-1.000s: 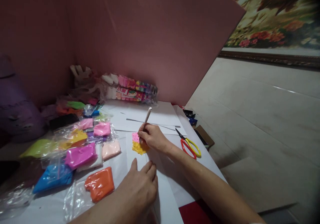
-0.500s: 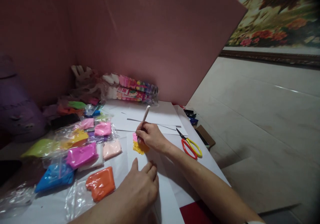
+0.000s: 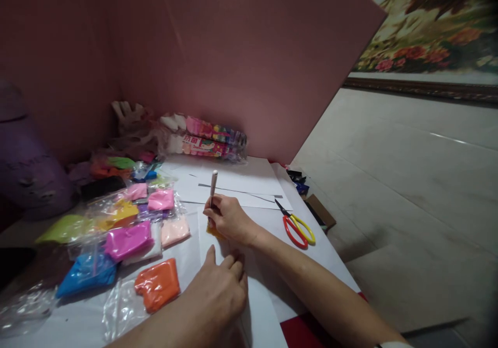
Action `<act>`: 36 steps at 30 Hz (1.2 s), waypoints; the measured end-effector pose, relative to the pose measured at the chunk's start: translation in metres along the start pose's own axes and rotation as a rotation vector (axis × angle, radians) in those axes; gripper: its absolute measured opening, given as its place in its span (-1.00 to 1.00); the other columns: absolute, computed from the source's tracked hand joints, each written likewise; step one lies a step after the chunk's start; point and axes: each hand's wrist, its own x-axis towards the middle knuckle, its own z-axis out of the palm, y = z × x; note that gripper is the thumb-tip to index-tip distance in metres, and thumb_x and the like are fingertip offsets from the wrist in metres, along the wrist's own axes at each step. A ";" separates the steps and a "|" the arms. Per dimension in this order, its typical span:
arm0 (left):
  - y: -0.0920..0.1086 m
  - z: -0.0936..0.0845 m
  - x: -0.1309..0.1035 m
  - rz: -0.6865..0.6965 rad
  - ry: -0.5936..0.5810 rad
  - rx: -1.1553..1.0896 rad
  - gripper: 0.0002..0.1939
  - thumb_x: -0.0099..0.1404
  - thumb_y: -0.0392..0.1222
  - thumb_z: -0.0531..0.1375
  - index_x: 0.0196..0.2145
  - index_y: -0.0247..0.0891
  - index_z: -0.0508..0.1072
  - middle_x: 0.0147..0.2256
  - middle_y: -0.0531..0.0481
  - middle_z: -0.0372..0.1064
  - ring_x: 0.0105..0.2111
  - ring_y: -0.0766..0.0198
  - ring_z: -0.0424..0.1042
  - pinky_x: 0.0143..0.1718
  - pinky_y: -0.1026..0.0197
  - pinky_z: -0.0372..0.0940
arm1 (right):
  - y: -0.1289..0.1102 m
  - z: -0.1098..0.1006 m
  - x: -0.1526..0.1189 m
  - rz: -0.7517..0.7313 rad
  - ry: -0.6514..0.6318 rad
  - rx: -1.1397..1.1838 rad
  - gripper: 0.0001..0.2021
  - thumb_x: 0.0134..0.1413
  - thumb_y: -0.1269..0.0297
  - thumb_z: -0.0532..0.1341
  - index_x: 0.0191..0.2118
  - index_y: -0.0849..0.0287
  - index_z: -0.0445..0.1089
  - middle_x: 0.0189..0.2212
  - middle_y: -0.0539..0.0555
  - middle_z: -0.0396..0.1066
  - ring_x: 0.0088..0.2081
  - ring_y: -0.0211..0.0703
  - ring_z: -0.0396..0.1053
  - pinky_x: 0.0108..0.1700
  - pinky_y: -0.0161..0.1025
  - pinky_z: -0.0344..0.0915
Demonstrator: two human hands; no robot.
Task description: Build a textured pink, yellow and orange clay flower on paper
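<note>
My right hand (image 3: 229,217) pinches a slim, pale pen-like tool (image 3: 213,187), holding it nearly upright with its lower end hidden behind my fingers. Beneath that hand, the edge of a yellow clay patch (image 3: 215,232) shows on a white paper strip (image 3: 208,247); the hand covers most of the patch. Nearer to me, my left hand (image 3: 223,286) rests palm down on the strip, fingers spread a little and holding nothing. To its left lies a bag of orange clay (image 3: 158,286).
Red-and-yellow-handled scissors (image 3: 298,230) lie at the right. On the left are several clay bags, among them magenta (image 3: 128,240) and blue (image 3: 87,274), and a purple bottle (image 3: 31,161). Bagged clay packs (image 3: 206,138) sit against the pink panel (image 3: 241,68) behind white sheets (image 3: 237,171).
My right hand has shifted slightly left over the yellow clay, now hiding the pink bit seen before. The tool has become more upright. My left hand stays in place.
</note>
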 end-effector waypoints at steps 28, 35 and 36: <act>0.000 0.005 -0.001 0.020 0.077 0.025 -0.69 0.36 -0.23 0.04 -0.02 -0.33 0.45 0.03 -0.33 0.37 0.09 -0.11 0.26 -0.01 -0.29 0.17 | 0.011 -0.013 -0.004 0.037 -0.025 0.037 -0.90 0.08 0.43 0.14 -0.44 0.18 0.31 -0.62 -0.07 0.31 -0.52 -0.27 0.33 -0.40 -0.35 0.22; 0.001 0.006 -0.001 0.027 0.104 0.032 -0.70 0.34 -0.23 0.08 -0.03 -0.34 0.46 0.03 -0.35 0.37 0.07 -0.11 0.29 -0.01 -0.29 0.17 | 0.008 -0.011 0.000 -0.011 -0.044 0.015 -0.88 0.06 0.48 0.14 -0.45 0.19 0.30 -0.62 -0.08 0.30 -0.56 -0.32 0.28 -0.44 -0.38 0.20; 0.001 0.006 -0.001 0.026 0.107 0.033 -0.70 0.34 -0.23 0.09 -0.03 -0.34 0.45 0.03 -0.35 0.36 0.07 -0.12 0.29 0.00 -0.29 0.16 | 0.007 -0.010 0.001 -0.020 -0.045 0.015 -0.87 0.06 0.50 0.13 -0.46 0.18 0.29 -0.62 -0.08 0.29 -0.56 -0.32 0.28 -0.45 -0.38 0.20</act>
